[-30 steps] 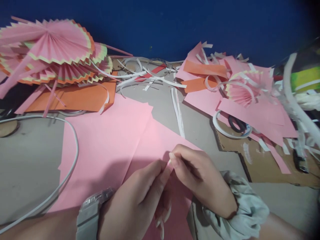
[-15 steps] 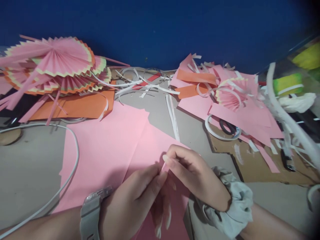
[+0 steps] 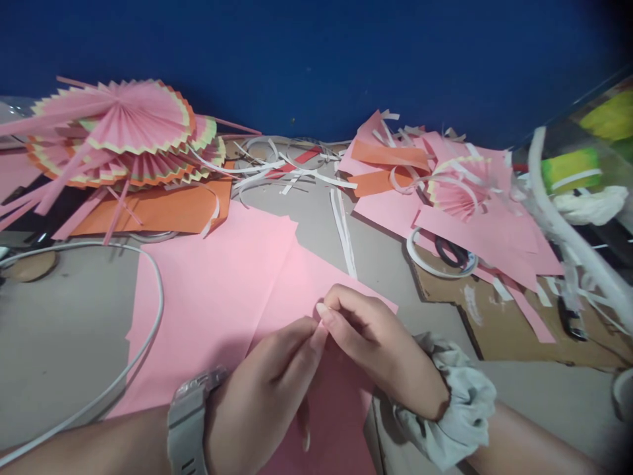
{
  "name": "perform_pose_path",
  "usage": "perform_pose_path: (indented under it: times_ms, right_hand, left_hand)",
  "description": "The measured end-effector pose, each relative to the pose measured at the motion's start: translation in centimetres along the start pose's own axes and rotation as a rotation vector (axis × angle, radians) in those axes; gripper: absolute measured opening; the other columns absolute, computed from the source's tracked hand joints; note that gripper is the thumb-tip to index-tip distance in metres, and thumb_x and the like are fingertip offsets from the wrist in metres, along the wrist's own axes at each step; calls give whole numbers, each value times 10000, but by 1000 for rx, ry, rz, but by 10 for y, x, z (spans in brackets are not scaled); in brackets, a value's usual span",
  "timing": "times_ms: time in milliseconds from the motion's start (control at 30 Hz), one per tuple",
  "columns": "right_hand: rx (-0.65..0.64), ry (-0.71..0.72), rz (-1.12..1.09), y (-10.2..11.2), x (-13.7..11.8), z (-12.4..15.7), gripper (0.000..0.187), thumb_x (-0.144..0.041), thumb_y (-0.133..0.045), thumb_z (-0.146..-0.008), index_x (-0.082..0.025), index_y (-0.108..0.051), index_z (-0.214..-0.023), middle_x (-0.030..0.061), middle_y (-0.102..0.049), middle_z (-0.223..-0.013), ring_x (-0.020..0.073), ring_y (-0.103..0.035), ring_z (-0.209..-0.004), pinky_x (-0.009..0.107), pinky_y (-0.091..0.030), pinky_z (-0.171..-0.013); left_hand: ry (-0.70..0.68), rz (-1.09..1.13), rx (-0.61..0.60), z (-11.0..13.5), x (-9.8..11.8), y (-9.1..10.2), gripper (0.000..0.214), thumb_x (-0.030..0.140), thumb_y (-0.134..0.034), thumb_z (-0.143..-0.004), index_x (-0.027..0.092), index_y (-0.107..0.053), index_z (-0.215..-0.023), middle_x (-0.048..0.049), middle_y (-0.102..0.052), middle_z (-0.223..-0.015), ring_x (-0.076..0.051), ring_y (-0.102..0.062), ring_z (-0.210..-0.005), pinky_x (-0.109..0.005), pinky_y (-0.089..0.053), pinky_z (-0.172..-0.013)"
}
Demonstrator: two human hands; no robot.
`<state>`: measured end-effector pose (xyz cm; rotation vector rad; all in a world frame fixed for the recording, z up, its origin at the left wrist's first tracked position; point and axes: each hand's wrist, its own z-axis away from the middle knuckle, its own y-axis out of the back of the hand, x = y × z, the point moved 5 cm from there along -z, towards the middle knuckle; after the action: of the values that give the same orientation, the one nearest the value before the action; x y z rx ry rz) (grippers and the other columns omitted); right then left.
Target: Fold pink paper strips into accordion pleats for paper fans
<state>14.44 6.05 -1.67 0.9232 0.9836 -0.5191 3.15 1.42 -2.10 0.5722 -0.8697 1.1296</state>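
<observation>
Over the sheets of pink paper [image 3: 212, 277], both hands meet fingertip to fingertip. My left hand [image 3: 271, 376], with a grey watch [image 3: 190, 412] at its wrist, pinches a small strip of pink paper [image 3: 321, 323] between thumb and finger. My right hand [image 3: 368, 336] is closed too, its thumb and index finger on the strip's upper end. Only a sliver of that strip shows; the fingers hide the rest. A pale green scrunchie [image 3: 455, 402] circles my right wrist.
Pleated pink paper fans [image 3: 123, 125] are heaped at the back left on orange paper [image 3: 163, 208]. Pink scraps [image 3: 489, 244], a tape roll [image 3: 420, 264] and cardboard [image 3: 504, 330] lie right. A white cable [image 3: 161, 297] loops at left; a blue wall [image 3: 297, 59] stands behind.
My fingertips have drawn closer together, and less of the pink strip shows between them. My left hand's lower fingers have curled mostly out of sight. The view has shifted slightly.
</observation>
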Motion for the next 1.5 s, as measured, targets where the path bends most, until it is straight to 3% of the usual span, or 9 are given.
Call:
perform_pose_path:
  times_ms: [267,467,667,800,933,1133,1367,1500]
  right_hand:
    - [46,-21,-4,1,-4,1,257,-281,-358,-916,-198,-388,-674,-60,-406,-613,79,-404,-587,199,-312,-536]
    - [14,7,-117,1,-8,3,289,-265,-313,-934,-195,-369,-660,-62,-437,-605,74,-438,-584,196,-338,-571]
    - [-37,5,-108,2,-10,1,303,-274,-363,-921,-187,-387,-632,-61,-431,-585,71,-422,-554,199,-324,-535]
    - [-7,12,-132,5,-10,0,330,-267,-358,-924,-184,-367,-605,-61,-427,-564,66,-424,-545,190,-331,-543]
    - [58,-5,-185,10,-7,0,329,-326,-386,-908,-190,-345,-612,-57,-348,-574,74,-369,-539,196,-317,-523]
    - [-129,-70,-281,0,-9,0,289,-327,-390,-906,-187,-416,-655,-52,-487,-535,78,-466,-510,201,-354,-516]
    - [-52,-91,-171,0,-5,2,307,-325,-380,-906,-190,-376,-631,-58,-426,-519,76,-402,-488,208,-307,-481]
    - [31,-40,-196,6,-4,1,304,-315,-403,-896,-191,-344,-624,-59,-317,-569,77,-324,-522,210,-286,-493]
  left_hand:
    - [-58,-199,58,-1,6,2,300,378,-297,-904,197,-458,-726,63,-382,-494,-71,-414,-379,-164,-360,-372]
    - [-38,-64,37,3,-3,-2,345,457,-276,-906,205,-464,-764,64,-383,-531,-59,-351,-382,-165,-318,-355]
    - [-44,106,-52,1,2,-3,301,436,-320,-903,193,-485,-835,74,-373,-516,-52,-366,-361,-156,-356,-345]
    - [-78,231,-228,-3,5,-8,272,374,-318,-921,177,-476,-823,30,-530,-558,-92,-542,-428,-219,-476,-462]
    - [-49,293,-297,-4,2,-10,275,354,-311,-928,155,-484,-847,-9,-591,-603,-100,-567,-451,-232,-484,-486]
    - [-100,283,-245,-2,3,-8,289,344,-298,-933,154,-491,-833,27,-545,-551,-70,-526,-409,-180,-447,-438]
    - [-135,157,-246,-2,8,-8,301,322,-293,-935,160,-474,-758,12,-564,-576,-85,-539,-463,-219,-472,-529]
    - [-106,100,-209,-1,7,-6,327,358,-294,-932,165,-476,-742,8,-571,-575,-97,-559,-507,-239,-476,-585]
